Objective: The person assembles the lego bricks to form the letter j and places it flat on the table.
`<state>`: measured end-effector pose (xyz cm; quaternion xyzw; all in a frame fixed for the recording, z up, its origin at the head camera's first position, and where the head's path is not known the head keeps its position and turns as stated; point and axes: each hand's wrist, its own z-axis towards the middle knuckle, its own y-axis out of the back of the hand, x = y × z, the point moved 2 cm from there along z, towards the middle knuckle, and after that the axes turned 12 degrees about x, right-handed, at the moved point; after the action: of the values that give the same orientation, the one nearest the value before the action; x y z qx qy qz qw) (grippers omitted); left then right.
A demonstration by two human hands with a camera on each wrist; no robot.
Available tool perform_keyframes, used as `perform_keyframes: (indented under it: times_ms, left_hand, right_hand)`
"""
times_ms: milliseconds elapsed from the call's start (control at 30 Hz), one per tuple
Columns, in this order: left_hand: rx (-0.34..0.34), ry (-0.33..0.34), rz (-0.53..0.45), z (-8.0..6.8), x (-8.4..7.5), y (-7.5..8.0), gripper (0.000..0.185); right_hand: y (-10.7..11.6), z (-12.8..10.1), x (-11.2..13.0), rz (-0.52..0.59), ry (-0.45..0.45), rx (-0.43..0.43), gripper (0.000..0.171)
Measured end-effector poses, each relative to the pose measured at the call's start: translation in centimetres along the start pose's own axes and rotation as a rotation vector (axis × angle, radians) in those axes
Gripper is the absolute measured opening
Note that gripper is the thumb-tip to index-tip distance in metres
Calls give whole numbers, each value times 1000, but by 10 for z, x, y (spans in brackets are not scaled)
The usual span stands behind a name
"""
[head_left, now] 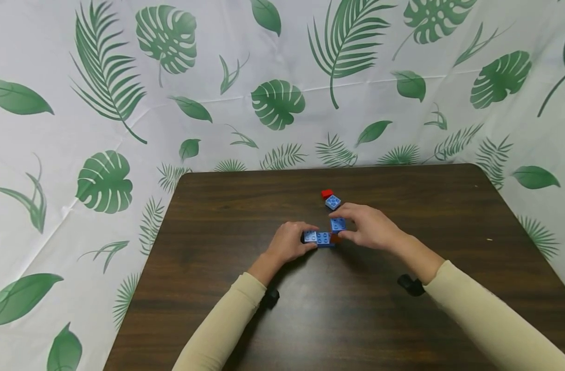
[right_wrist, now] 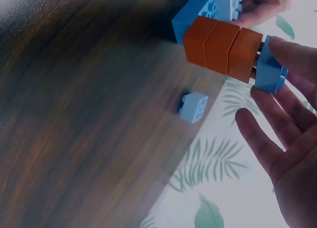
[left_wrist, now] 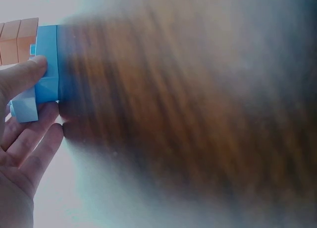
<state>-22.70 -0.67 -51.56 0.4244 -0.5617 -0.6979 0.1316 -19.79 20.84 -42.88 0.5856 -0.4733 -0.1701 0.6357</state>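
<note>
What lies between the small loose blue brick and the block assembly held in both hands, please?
In the right wrist view, only bare dark wooden table lies between the loose blue brick and the block assembly; nothing else sits there.

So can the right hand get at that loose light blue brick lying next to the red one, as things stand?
Probably yes. The loose blue brick lies on bare table just beyond the right hand, nothing between. But that hand is pinching a blue brick on the block assembly, so it must let go first.
</note>
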Motion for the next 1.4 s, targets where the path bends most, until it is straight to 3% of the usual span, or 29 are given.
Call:
perform_keyframes:
  times_ms: [567, 1033, 1400]
  left_hand:
    - [2, 10, 11, 1, 0, 1, 38]
    - [11, 9, -4, 0, 0, 0, 38]
    - [20, 19, -3, 1, 1, -1, 39]
  right_hand:
    - [3, -2, -2, 45, 3, 16, 44]
    - [3, -1, 1, -11, 12, 50, 44]
    - [3, 0, -7, 84, 16, 34, 42]
